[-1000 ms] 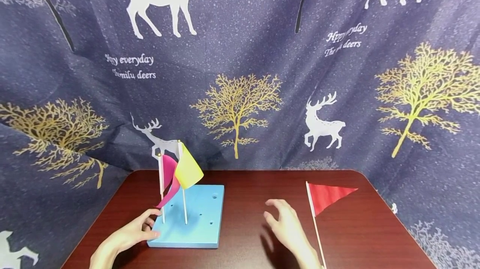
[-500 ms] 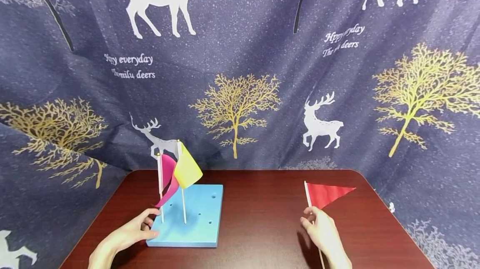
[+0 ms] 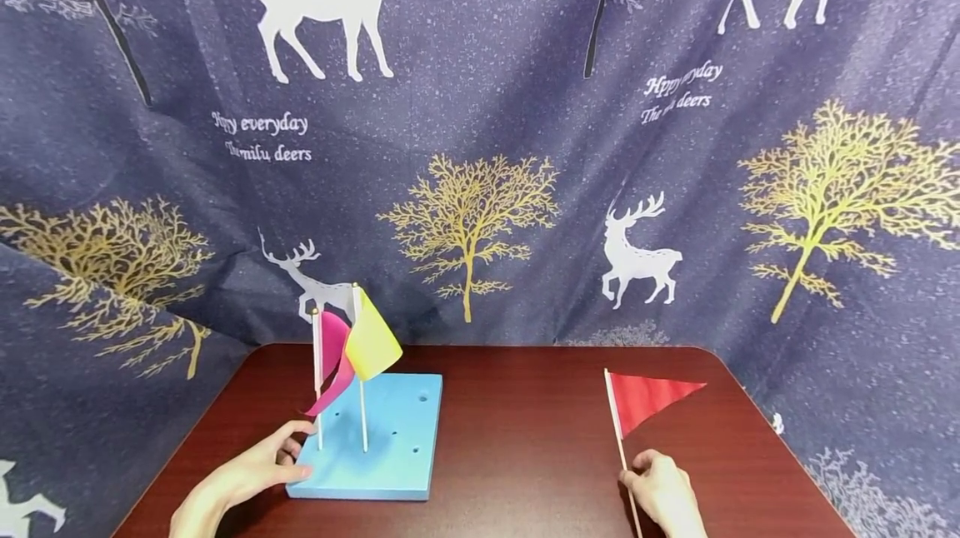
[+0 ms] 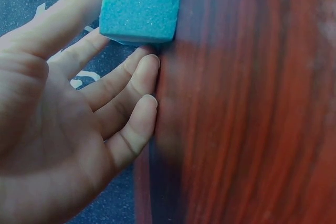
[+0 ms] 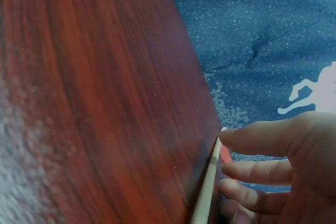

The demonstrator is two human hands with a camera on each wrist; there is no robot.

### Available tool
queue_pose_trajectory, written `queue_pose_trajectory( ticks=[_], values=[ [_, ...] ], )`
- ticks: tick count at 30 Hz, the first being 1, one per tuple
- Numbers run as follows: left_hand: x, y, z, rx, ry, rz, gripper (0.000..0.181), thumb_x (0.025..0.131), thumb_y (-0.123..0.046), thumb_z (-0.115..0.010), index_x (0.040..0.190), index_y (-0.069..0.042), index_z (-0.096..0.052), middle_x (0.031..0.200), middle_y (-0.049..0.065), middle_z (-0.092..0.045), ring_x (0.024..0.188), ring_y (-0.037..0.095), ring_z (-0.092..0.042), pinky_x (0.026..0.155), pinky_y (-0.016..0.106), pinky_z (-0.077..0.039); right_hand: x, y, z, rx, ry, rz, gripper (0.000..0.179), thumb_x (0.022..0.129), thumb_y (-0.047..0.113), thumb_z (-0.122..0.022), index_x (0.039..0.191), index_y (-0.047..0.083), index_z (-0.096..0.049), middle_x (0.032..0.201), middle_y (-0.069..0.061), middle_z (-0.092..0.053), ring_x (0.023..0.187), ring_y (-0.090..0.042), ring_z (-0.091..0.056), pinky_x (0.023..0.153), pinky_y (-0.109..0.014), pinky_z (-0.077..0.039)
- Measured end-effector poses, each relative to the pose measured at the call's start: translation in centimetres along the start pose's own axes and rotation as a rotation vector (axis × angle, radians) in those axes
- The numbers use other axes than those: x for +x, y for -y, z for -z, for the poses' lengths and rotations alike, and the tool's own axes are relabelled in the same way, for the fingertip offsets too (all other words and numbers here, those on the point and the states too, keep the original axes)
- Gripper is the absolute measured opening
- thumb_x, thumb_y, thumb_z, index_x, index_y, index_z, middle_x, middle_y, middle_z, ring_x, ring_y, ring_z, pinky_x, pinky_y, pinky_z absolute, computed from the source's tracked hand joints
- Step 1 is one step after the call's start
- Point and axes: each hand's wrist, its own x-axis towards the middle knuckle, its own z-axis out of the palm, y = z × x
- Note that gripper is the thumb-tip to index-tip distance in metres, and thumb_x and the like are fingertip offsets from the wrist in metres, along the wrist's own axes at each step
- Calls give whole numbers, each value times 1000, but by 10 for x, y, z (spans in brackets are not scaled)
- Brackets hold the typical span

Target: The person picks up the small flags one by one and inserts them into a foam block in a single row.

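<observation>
My left hand [image 3: 255, 465] holds the left front corner of a light blue foam board [image 3: 401, 471], thumb at the front edge and fingers along the left side. A pink pennant flag [image 3: 333, 346] and a yellow flag [image 3: 374, 345] stand upright in the board on thin white sticks. Several small holes show in its top. On the right, my right hand [image 3: 663, 490] pinches the wooden stick [image 5: 209, 187] of a red triangular flag [image 3: 647, 401] low on its length. That flag lies along the table, its cloth pointing right.
The dark red-brown wooden table [image 3: 517, 438] has rounded far corners. Behind it hangs a dark blue cloth [image 3: 480, 88] printed with white deer and golden trees; it also flanks both sides.
My right hand has moved right to the red flag, then down along its stick, and now pinches it. My left hand keeps its hold on the foam board.
</observation>
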Motion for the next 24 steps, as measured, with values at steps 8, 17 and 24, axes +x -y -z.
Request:
queue_pose_trajectory(
  ticks=[8,17,24],
  values=[
    [-1,1,0,11,-3,8,54,95,-11,-63,136,7,-33,103,15,-40,91,23,-41,72,30,-43,-3,-2,-3,-15,2,11,15,71,14,-74,71,12,-59,69,-4,-60,68,-25,-58,65,-46,-46],
    [1,4,-1,18,-9,-7,55,95,-11,-64,137,6,-33,103,15,-40,90,20,-42,70,31,-42,-6,5,3,-69,42,-6,21,67,17,-75,62,12,-54,61,-2,-53,61,-22,-53,62,-44,-45],
    [2,4,0,28,-11,-6,55,95,-12,-64,137,6,-33,103,16,-40,91,21,-42,71,31,-42,-5,15,5,-120,65,34,24,65,15,-78,61,11,-55,59,-2,-52,60,-24,-54,64,-46,-48]
  ],
)
